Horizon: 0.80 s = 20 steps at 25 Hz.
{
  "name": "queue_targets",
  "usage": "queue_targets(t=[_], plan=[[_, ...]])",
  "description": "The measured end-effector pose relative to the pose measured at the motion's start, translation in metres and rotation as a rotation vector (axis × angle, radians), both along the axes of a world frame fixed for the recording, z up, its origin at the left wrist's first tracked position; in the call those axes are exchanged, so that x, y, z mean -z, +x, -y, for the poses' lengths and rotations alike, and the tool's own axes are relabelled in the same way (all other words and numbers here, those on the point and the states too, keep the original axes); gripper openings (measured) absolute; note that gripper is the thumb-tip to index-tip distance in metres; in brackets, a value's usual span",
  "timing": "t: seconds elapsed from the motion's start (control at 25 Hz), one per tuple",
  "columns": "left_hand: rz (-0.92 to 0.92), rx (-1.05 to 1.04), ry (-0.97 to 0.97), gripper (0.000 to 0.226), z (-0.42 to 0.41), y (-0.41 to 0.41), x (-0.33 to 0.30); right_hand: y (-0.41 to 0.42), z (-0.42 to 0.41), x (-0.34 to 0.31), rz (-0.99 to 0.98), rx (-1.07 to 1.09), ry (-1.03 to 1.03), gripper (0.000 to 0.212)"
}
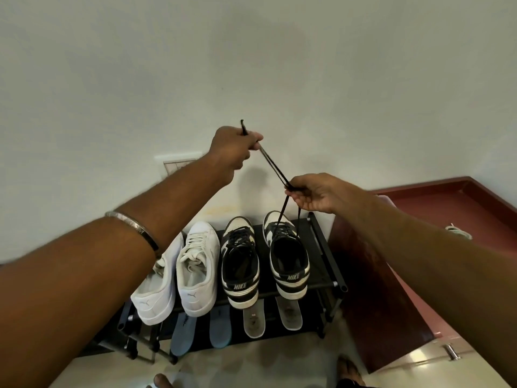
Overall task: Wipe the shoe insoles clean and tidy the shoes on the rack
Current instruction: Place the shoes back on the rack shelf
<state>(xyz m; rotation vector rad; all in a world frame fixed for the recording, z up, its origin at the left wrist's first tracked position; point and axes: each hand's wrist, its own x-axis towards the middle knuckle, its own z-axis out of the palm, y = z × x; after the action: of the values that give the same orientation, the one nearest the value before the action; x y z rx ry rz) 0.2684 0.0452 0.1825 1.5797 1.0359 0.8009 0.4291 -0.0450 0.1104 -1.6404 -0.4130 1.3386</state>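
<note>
Head view: the left hand (233,148) pinches the black laces (272,168) high up, and the right hand (313,193) grips them lower, pulling them taut above the right black-and-white shoe (288,259) on the rack (326,247). Four insoles (254,320) lie on the lower shelf.

The left arm (84,261) hides part of the leftmost white shoe (156,287) and the rack (327,247).

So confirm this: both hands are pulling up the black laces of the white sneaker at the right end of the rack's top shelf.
Not quite. In the head view, the left hand and right hand hold the black laces, but they belong to the black-and-white sneaker at the right end of the rack.
</note>
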Motion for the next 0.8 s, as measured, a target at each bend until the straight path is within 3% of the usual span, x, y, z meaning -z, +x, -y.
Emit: queue_targets(t=[0.16, 0.32, 0.48, 0.8], plan=[[-0.040, -0.117, -0.275, 0.014, -0.001, -0.015, 0.045, 0.001, 0.001, -0.007, 0.268, -0.099, -0.027, 0.008], [-0.125, -0.114, -0.432, 0.021, 0.004, -0.026, 0.088, 0.001, 0.006, -0.018, 0.587, -0.263, -0.012, 0.008], [-0.197, -0.060, -0.566, 0.023, 0.020, -0.024, 0.125, -0.002, 0.010, -0.018, 1.067, -0.507, 0.052, 0.013], [-0.033, -0.090, -0.819, 0.022, 0.048, 0.006, 0.155, -0.011, 0.023, -0.002, 1.293, -0.602, 0.266, 0.020]])
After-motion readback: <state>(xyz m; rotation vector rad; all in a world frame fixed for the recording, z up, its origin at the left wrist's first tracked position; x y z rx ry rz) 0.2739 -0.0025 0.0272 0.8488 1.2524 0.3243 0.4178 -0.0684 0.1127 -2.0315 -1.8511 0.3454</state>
